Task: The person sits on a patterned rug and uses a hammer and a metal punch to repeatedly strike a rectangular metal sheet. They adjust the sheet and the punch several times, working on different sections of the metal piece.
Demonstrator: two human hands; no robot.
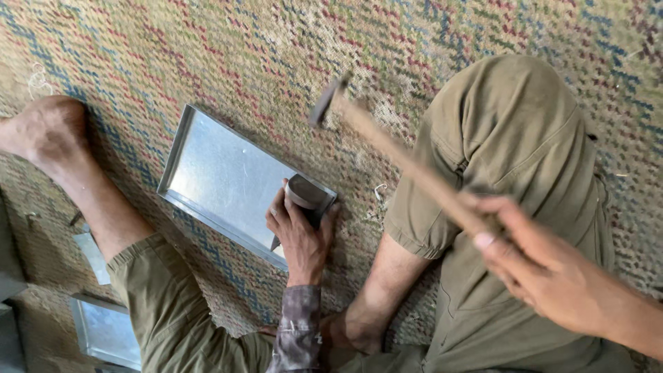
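Two hazards: the right hand [545, 269], fingers clenched on the raised wooden-handled hammer [394, 148], may strike the left hand [300, 238] gripping the dark round block [307, 193] at the shallow rectangular metal tray's [221, 176] corner, or dent it.

Left hand [302, 235] gripping round metal block [307, 195] on tray [221, 176] corner, right hand [539, 266] raising hammer [387, 148]

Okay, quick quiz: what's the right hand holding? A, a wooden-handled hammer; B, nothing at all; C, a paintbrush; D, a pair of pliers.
A: the right hand grips the wooden handle of a hammer, its metal head raised above the sheet-metal tray.
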